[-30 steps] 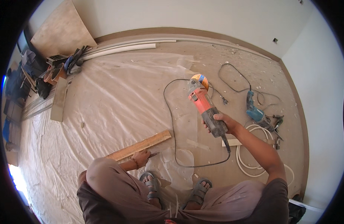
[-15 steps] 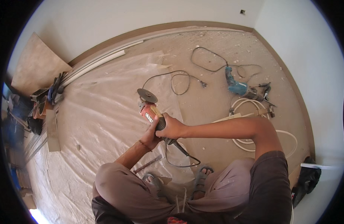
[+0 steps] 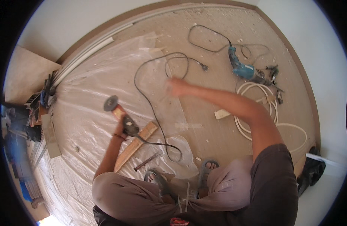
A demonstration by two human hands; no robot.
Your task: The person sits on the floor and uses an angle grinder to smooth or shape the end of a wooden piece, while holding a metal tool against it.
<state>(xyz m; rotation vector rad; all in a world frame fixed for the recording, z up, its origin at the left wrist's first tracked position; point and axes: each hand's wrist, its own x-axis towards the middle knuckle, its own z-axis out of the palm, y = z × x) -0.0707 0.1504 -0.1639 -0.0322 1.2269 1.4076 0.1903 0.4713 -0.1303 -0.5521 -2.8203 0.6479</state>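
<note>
My left hand (image 3: 120, 128) is wrapped around a red and black angle grinder (image 3: 131, 127), held over the plastic sheet at the left. Its cutting disc (image 3: 111, 103) points up and away from me. My right hand (image 3: 176, 87) is off the grinder, stretched forward above the floor. Motion smears its fingers, so I cannot tell whether they hold anything. Near it the grinder's black cord (image 3: 141, 90) loops across the sheet and ends in a plug (image 3: 204, 67). Below the grinder lie a wooden strip (image 3: 141, 141) and a narrow dark metal bar (image 3: 147, 161).
A teal power drill (image 3: 243, 71) with its cord lies at the far right. Beside it are a coiled white cable (image 3: 239, 120) and a white power strip (image 3: 221, 113). Boards (image 3: 30, 73), a pale plank (image 3: 51, 137) and assorted tools line the left side. Debris dots the floor.
My right hand has let go of the grinder and moved forward. My left hand has carried the grinder left and nearer, uncovering the wooden strip. The view has tilted down slightly.
</note>
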